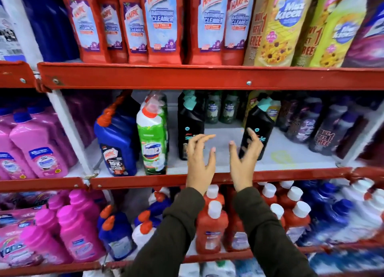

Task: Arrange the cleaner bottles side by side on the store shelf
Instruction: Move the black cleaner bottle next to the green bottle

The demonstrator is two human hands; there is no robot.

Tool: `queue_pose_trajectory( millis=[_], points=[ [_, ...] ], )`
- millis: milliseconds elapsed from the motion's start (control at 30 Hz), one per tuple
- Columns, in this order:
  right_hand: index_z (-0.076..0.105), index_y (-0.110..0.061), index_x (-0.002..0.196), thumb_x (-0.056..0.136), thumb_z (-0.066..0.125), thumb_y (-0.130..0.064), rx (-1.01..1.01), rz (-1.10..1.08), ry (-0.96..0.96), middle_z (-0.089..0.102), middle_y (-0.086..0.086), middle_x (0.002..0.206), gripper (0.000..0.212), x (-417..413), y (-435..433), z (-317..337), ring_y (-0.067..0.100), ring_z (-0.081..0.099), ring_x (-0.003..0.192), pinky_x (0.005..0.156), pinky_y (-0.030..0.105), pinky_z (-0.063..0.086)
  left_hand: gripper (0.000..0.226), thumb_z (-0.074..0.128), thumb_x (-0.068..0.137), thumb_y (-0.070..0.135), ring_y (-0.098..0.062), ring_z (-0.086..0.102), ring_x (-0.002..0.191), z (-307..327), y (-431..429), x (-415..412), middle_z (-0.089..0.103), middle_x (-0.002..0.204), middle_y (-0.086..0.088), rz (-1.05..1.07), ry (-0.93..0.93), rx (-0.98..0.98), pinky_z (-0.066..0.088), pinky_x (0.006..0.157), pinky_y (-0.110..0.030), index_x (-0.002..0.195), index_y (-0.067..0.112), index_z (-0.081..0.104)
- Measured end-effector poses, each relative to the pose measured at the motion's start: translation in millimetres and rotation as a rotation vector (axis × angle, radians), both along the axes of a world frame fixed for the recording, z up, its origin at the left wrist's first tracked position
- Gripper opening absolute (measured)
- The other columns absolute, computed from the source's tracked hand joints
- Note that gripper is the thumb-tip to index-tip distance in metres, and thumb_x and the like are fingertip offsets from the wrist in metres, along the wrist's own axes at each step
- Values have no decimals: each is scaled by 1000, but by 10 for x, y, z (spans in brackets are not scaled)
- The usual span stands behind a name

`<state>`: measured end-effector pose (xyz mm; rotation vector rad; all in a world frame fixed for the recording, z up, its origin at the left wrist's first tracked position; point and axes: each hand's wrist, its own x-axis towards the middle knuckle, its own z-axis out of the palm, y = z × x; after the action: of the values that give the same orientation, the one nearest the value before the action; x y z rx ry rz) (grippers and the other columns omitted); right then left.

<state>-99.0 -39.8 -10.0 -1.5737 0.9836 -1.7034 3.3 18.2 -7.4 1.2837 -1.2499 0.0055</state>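
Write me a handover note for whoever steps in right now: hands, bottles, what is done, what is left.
Left hand: open, empty, in front of the left black bottle.
Right hand: open, fingers spread at the right black bottle; no closed grip visible.
Middle shelf: blue Harpic bottle and green Domex bottle stand side by side at the left, then the left black bottle. The right black bottle tilts, apart across a bare gap.
Done: left three lined up.
Left: probably straighten the right black bottle and slide it beside its twin.
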Motion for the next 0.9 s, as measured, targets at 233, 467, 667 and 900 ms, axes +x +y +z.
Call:
queue_pose_trajectory(
  millis=[233,467,667,900],
  points=[
    [19,-8,158,97,42,-10,345,56,78,23,13,166,65,-755,-848,-98,25,23,154,127,42,19,60,50,101,18,-27,33,148,37,-847,-539,32,159,-12,-292,150,536,30,121,-39,155,13,23],
    [39,-2,146,97,51,3,310,127,220,55,19,142,51,-887,-1054,-137,27,53,128,104,32,41,58,54,95,13,-33,57,128,-28,-1184,-701,57,142,-15,-292,213,566,47,108,-45,150,19,34],
    [44,-6,143,98,57,-6,258,201,181,59,14,138,47,-870,-911,-218,23,57,125,83,5,48,51,56,95,7,-16,63,104,-42,-1033,-611,64,120,-5,-279,309,480,49,93,-24,144,17,45],
    [49,-16,141,99,60,-21,180,272,125,63,2,132,44,-681,-550,-36,15,61,118,86,11,50,47,57,97,20,0,60,109,33,-736,-315,62,130,0,-295,337,366,44,78,3,144,22,48]
  ],
)
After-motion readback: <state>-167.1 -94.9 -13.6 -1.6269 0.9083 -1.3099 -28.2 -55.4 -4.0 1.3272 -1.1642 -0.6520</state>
